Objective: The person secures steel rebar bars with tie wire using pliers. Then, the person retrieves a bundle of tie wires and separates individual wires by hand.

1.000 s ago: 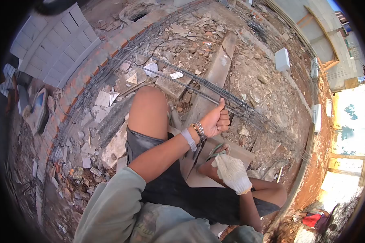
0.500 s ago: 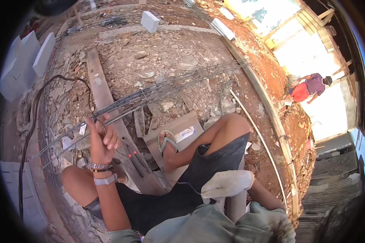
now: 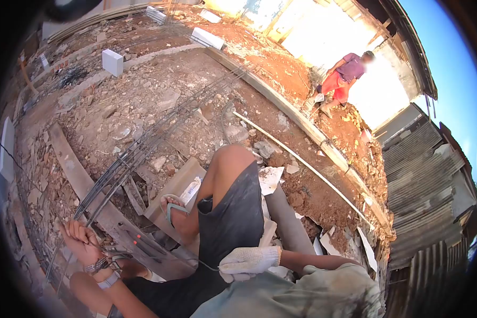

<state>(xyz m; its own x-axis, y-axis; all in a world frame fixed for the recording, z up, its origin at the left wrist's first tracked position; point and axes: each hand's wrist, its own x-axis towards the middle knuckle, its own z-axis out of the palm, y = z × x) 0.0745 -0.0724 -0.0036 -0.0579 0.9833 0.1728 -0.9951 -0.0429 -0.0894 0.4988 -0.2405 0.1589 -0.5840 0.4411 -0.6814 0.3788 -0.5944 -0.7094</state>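
My left hand, bare with bracelets and a watch at the wrist, is at the near end of a bundle of long steel rebars. Its fingers are curled in; whatever they pinch is too small or hidden to make out. In a white knit glove, my right hand is closed over my lap on a thin wire, which trails off to the left. Under the rebars lies a worn wooden plank. My sandalled foot rests on a grey board.
Rubble covers the ground. A long timber beam and a thin pale pole run along the right. White blocks stand farther back. Another person is by the bright wall; corrugated sheets are at the far right.
My view has swung right, so the scene has shifted left. My left hand's raised finger has curled in. The gloved hand remains closed over my lap. The other person has changed stance.
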